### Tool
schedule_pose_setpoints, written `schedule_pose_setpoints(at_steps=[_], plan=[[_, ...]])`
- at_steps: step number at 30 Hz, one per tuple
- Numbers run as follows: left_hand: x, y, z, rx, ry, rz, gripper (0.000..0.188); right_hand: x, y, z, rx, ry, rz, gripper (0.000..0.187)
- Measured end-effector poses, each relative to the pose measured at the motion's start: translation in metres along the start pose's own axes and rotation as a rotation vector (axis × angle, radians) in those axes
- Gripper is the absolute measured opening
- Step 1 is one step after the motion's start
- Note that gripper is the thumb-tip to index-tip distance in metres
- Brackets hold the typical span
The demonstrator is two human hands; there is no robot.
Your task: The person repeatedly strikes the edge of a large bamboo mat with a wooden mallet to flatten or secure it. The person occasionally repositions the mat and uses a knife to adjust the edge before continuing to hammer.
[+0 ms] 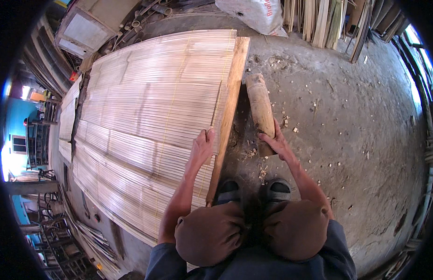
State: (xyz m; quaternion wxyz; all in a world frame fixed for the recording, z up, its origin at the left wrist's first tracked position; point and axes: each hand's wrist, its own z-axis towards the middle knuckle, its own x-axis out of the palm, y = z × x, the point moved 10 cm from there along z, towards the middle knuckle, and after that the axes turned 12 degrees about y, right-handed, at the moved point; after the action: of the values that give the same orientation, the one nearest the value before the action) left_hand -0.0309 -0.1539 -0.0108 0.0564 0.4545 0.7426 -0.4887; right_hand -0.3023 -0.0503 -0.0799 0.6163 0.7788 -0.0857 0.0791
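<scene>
A wide mat of pale bamboo slats (132, 88) lies over a low wooden platform, with thin yellow lines running across the slats. Its right side rests along a wooden beam (235, 70). Over the mat near this beam, my left hand (202, 145) is closed, its fingers pinched together. A thin dark line runs up from the fingertips along the slat ends; whether it is a strip in the hand I cannot tell. To the right of the beam, my right hand (278, 142) grips the lower part of a thick bamboo piece (260, 100), thumb across it. The bamboo's lower end is partly hidden.
Small wood chips (296, 130) lie scattered over the grey floor (356, 140). My sandalled feet (278, 189) are beside the beam's near end. A white sack (254, 16) and upright bamboo strips (319, 21) stand at the back. Long strips (92, 240) lie at the left.
</scene>
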Motion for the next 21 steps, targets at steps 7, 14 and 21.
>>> schedule_pose_setpoints(at_steps=[7, 14, 21], plan=[[0.009, -0.016, 0.002, -0.003, 0.021, -0.047, 0.054, 0.006, -0.005, 0.002, 0.060, -0.021, 0.036, 0.097], [0.011, -0.002, 0.005, 0.042, 0.009, -0.001, 0.057, 0.008, -0.004, 0.001, 0.076, -0.040, 0.002, 0.098], [0.014, -0.004, 0.003, -0.007, 0.011, 0.035, 0.057, 0.008, 0.003, -0.001, 0.056, -0.040, -0.040, 0.099]])
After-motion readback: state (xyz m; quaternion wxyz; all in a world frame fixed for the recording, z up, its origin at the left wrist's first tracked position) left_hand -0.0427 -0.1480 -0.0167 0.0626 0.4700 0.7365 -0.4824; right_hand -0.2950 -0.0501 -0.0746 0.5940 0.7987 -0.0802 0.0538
